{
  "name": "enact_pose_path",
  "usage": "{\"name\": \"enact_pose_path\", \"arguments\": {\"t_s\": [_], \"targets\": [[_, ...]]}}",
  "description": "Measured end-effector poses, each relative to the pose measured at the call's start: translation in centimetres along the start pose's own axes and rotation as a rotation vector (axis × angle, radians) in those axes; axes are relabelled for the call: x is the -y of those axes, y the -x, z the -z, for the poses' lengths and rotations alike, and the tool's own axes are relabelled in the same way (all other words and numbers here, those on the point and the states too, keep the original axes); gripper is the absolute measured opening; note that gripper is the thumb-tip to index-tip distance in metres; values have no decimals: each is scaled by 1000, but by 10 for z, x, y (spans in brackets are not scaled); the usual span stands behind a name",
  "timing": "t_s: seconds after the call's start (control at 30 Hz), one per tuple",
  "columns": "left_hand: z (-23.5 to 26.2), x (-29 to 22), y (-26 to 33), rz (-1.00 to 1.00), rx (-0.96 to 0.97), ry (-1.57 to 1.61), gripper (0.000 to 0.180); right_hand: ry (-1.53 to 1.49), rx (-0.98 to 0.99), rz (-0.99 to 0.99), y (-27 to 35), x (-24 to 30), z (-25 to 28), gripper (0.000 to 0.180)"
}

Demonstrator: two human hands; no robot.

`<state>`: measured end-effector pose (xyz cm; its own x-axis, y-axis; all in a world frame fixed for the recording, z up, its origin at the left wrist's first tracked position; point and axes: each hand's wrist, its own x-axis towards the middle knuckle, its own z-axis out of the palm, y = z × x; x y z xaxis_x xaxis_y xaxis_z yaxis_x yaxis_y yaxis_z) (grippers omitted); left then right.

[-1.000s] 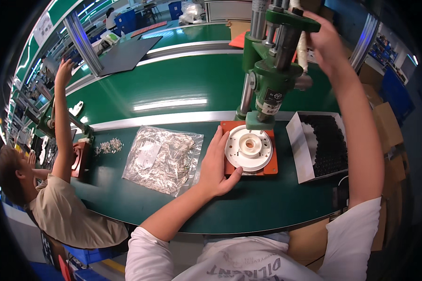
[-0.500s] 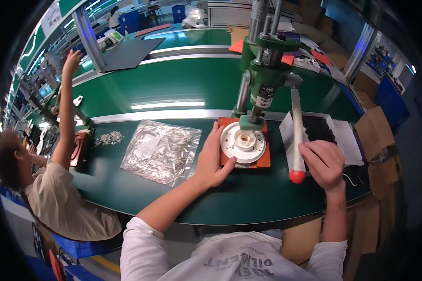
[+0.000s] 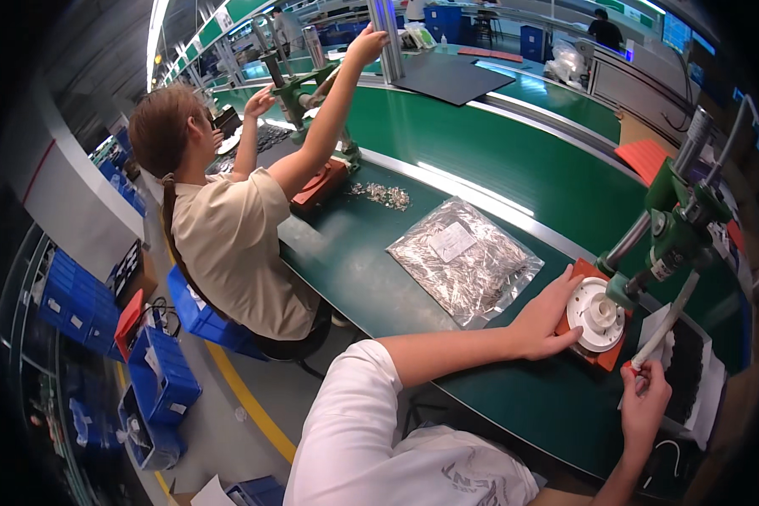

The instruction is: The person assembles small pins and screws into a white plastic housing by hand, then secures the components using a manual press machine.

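A white round plastic part with a raised ring at its centre lies on the orange-red base block of a green hand press. My left hand grips this part and the block from the left, thumb on the part's near rim. Above the far side of the part sits the green press head. My right hand has its fingers curled at the red-knobbed end of the pale press lever; most of the knob is covered by the fingers.
A clear bag of small metal pieces lies left of my left hand, with a pile of loose metal pieces beyond it. Right of the press stands a white box of black parts. A co-worker sits left, arms raised at another press.
The view has swung left, so the press now appears farther right. My right hand has moved onto the lever's knobbed end; before, it was beside the lever. My left hand stays at the part.
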<state>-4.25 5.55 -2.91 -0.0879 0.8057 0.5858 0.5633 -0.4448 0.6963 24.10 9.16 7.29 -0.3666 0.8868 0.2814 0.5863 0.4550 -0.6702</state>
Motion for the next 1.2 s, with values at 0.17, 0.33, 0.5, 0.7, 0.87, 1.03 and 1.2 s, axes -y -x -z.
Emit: {"name": "enact_pose_path", "arguments": {"t_s": [0.17,0.33,0.5,0.7,0.87,1.03,1.2], "targets": [[3,-12,-7,48,31,2,91,76,-2,-3,-3,-2,-7,26],[4,1,-2,45,25,-19,91,140,-147,150,25,23,-10,93],[8,-7,-10,26,59,-22,89,94,-593,341,29,-14,83,61],[10,-2,0,44,95,-35,91,-433,-547,501,-227,19,135,39],[2,-9,-2,36,111,60,90,-341,-196,270,-304,-7,93,42],[5,7,-1,0,95,39,91,-184,-233,231,-204,38,91,33],[11,8,-7,221,135,199,90,-115,-465,250,-73,11,117,22]]}}
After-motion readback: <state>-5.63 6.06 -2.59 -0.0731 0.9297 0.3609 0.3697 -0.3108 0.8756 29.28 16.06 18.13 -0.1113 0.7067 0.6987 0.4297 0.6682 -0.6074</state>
